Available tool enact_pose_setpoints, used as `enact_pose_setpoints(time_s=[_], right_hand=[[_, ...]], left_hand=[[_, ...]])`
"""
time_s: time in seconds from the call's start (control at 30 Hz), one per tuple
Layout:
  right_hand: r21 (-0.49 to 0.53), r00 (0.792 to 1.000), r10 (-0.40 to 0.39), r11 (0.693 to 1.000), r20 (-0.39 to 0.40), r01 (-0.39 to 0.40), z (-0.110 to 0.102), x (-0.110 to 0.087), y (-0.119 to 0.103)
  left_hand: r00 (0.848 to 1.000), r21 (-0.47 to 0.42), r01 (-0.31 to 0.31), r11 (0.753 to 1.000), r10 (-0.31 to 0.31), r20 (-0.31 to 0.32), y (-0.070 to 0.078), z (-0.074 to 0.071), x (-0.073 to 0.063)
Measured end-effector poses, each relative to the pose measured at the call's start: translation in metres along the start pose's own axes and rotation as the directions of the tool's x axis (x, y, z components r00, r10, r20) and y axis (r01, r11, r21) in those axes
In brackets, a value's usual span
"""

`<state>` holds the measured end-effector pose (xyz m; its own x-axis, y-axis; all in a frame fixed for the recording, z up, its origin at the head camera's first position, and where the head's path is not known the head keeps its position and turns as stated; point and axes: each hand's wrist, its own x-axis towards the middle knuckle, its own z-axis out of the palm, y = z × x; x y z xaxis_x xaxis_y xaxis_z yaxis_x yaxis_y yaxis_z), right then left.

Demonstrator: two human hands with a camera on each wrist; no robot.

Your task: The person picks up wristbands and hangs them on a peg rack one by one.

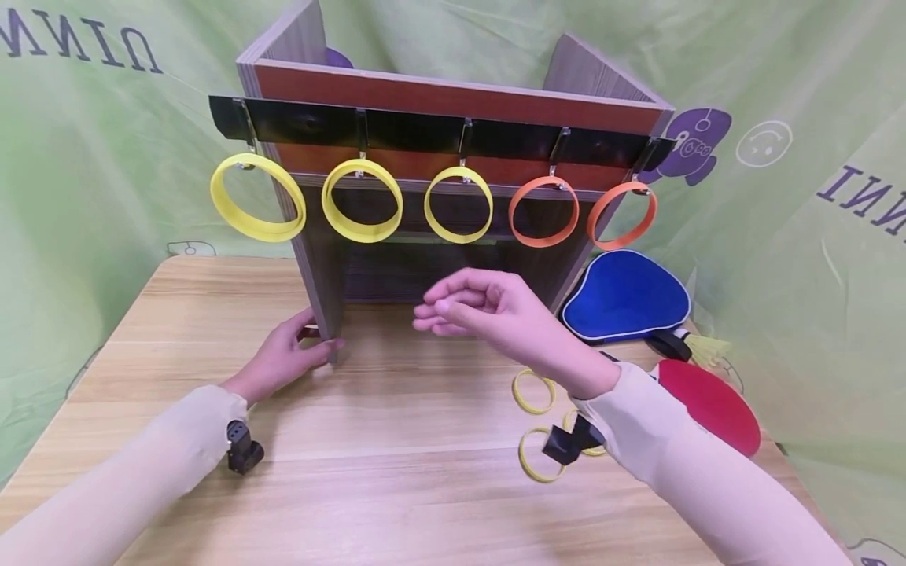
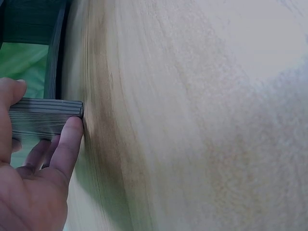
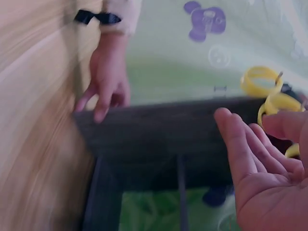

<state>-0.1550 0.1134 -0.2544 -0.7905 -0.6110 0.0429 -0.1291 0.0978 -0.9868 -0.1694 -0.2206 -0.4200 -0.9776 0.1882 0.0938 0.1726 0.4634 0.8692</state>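
Observation:
A grey wood-grain shelf with a red front board stands at the back of the table. My left hand holds the lower front edge of its left side panel, thumb on one face and fingers on the other. In front of the shelf's opening, my right hand hangs in the air, fingers loosely bent and nothing held. Above it, three yellow rings and two orange rings hang from hooks on a black strip across the red board.
More yellow rings lie on the table beneath my right forearm. Toward the right edge are a blue paddle case, a shuttlecock and a red table tennis bat. Green printed cloth hangs behind.

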Motion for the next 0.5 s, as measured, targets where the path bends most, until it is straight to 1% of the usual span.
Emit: enact_pose_setpoints(time_s=[0.1,0.23,0.37,0.5], right_hand=[[-0.072,1.0,0.022,0.997,0.006,-0.021,-0.014,-0.01,0.012],[-0.162,0.997,0.07,0.984,-0.016,-0.071,-0.035,-0.023,0.031],[-0.254,0.992,0.117,0.959,-0.053,-0.126,-0.055,-0.033,0.054],[-0.327,0.984,0.166,0.928,-0.072,-0.18,-0.073,-0.045,0.081]], left_hand=[[1.0,-0.003,0.001,1.0,-0.001,0.003,0.0,0.0,-0.001],[1.0,-0.011,0.0,1.0,0.0,0.008,-0.001,-0.001,0.0],[1.0,-0.014,-0.005,1.0,0.005,0.002,-0.002,-0.001,0.002],[1.0,-0.012,-0.006,1.0,0.006,0.0,-0.002,-0.001,0.001]])
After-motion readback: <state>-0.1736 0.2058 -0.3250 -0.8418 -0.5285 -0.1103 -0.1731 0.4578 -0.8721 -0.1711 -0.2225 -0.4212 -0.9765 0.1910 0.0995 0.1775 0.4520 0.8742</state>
